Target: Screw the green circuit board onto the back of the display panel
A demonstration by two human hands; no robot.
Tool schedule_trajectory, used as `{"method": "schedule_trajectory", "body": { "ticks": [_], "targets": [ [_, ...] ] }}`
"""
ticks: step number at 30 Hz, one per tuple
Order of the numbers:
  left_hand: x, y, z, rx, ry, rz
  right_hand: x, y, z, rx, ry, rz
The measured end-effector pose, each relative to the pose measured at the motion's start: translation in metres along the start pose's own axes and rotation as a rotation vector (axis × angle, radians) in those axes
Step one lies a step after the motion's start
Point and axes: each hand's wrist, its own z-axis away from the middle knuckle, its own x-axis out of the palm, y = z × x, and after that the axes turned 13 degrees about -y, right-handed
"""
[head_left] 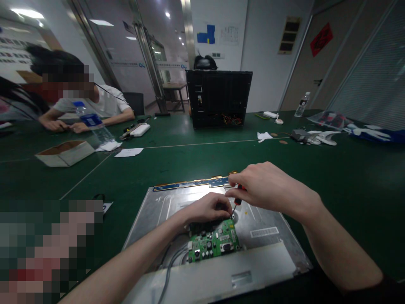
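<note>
Nearest us, a pale metal strip (202, 274) runs along the close edge of the silver panel (284, 245), which lies flat on our green desk (354, 190). Just beyond that strip sits the green circuit board (215, 242), resting on the panel's middle, with a grey cable (169, 270) curving from its left side toward us. We have the grip of our right hand (262, 185) closed around the red-and-black handle of a screwdriver (238, 200), whose shaft slants down to the board's far right corner. Our left hand (210, 207) curls its fingers low over the board's far edge, just beside the screwdriver's tip; we cannot tell whether that grip is closed on anything. A barcode label (264, 232) shows on the panel to the right of the board, and a narrow blue strip (186, 185) lines the panel's far edge. Farther across the desk we see a black casing (221, 95) standing upright, with thin coloured wires near its base. Over to our left, a clear bottle (96, 124) stands tilted in our view behind an open carton (66, 154), and a person in a white shirt (107, 101) leans on the desk.
</note>
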Motion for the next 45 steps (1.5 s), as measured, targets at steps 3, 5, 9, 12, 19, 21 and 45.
{"method": "schedule_trajectory", "body": {
  "ticks": [3,5,9,12,19,21,45],
  "targets": [
    [-0.0003,0.0008,0.0001,-0.006,-0.003,-0.004,0.0003,0.0010,0.0002,-0.002,-0.004,-0.010],
    [-0.0001,0.0003,0.0001,-0.007,0.002,-0.004,0.0000,0.0013,0.0018,-0.029,-0.004,-0.032],
    [0.0005,-0.0022,-0.0004,-0.009,0.018,-0.003,-0.0017,0.0005,0.0067,-0.131,0.011,-0.086],
    [0.0006,-0.0026,-0.0008,-0.007,0.020,0.000,-0.0023,-0.0004,0.0080,-0.157,-0.008,-0.091],
    [0.0007,0.0020,-0.0003,-0.005,0.001,0.010,0.0020,0.0013,0.0000,-0.002,0.010,0.009],
    [0.0008,0.0019,-0.0001,-0.007,0.000,0.010,0.0022,0.0015,-0.0003,0.000,0.009,0.002],
    [0.0006,-0.0024,-0.0005,-0.013,0.009,0.021,-0.0019,0.0013,0.0085,-0.151,-0.021,-0.106]
  ]
}}
